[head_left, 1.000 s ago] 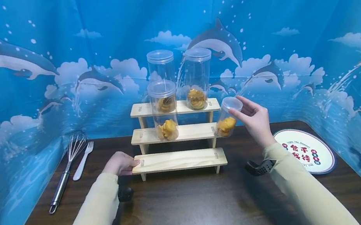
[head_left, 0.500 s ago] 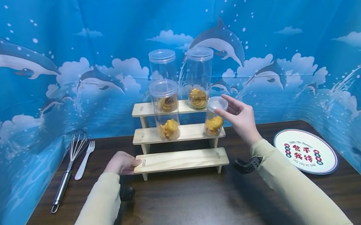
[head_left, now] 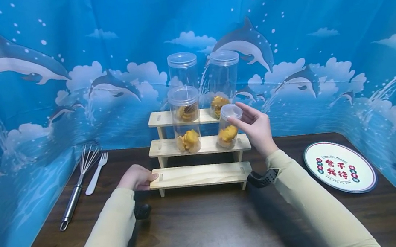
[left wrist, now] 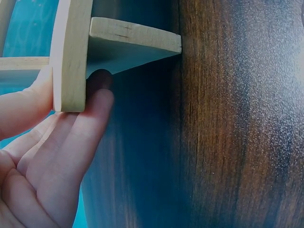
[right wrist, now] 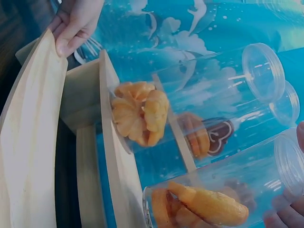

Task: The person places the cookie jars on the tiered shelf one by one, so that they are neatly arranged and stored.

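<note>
A three-tier wooden stand (head_left: 202, 174) is in front of me. My left hand (head_left: 135, 178) pinches the left end of its lowest board, thumb above and fingers beneath, as the left wrist view shows of the hand (left wrist: 52, 152). With fingertips around the lid, my right hand (head_left: 259, 129) holds a clear lidded jar (head_left: 226, 136) of yellow pastries. This jar leans slightly at the right end of the middle board; I cannot tell whether its base rests fully there. A similar jar (head_left: 189, 140) stands on that board's left half.
Two taller-looking clear jars, one at left (head_left: 183, 71) and one at right (head_left: 223, 74), stand on the top board. A whisk (head_left: 76, 192) and a white fork (head_left: 96, 174) lie left on the dark table (head_left: 208, 234). An oval plate (head_left: 340, 168) lies right. A dolphin-print curtain (head_left: 127, 18) hangs behind.
My right hand has brought the jar leftward from beside the stand to over the middle board's right end. The jar leans less than before. My left hand keeps its grip on the lowest board.
</note>
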`<action>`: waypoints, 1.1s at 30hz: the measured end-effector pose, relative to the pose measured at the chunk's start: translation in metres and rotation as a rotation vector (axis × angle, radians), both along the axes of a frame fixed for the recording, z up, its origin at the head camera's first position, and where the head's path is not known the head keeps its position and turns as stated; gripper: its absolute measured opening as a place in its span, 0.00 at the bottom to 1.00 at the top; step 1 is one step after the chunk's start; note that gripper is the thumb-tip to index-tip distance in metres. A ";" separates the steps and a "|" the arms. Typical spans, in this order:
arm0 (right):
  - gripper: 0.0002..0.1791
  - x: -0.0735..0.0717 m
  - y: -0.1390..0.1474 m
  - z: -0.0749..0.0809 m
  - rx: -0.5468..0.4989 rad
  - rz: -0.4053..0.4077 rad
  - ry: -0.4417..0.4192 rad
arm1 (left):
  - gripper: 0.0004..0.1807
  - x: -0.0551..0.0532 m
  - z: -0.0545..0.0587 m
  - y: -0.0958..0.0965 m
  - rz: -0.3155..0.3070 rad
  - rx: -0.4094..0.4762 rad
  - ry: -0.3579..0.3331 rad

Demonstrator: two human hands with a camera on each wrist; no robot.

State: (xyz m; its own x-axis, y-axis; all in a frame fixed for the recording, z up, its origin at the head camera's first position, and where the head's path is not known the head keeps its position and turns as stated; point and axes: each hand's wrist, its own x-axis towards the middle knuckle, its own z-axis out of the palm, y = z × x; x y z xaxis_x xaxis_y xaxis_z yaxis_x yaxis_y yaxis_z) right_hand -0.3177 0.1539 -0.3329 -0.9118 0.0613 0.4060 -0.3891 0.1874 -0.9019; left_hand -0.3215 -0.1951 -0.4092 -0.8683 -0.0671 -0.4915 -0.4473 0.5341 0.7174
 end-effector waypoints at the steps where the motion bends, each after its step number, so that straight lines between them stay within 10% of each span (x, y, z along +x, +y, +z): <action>1: 0.31 -0.001 -0.001 -0.001 0.003 0.002 -0.004 | 0.21 0.000 0.000 0.000 -0.006 0.002 -0.001; 14: 0.32 -0.005 -0.012 -0.014 0.023 -0.034 0.024 | 0.21 0.009 0.006 0.004 -0.010 -0.007 0.020; 33: 0.32 0.023 -0.028 0.006 0.067 -0.052 0.003 | 0.20 0.011 0.005 0.001 -0.017 -0.016 0.029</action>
State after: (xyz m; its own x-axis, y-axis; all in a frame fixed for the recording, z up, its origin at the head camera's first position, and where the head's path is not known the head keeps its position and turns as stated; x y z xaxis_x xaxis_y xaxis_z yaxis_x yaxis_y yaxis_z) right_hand -0.2949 0.1262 -0.3265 -0.9066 0.0816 0.4139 -0.3802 0.2672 -0.8855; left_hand -0.3106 -0.1938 -0.4045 -0.8830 -0.0604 -0.4654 -0.4178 0.5529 0.7209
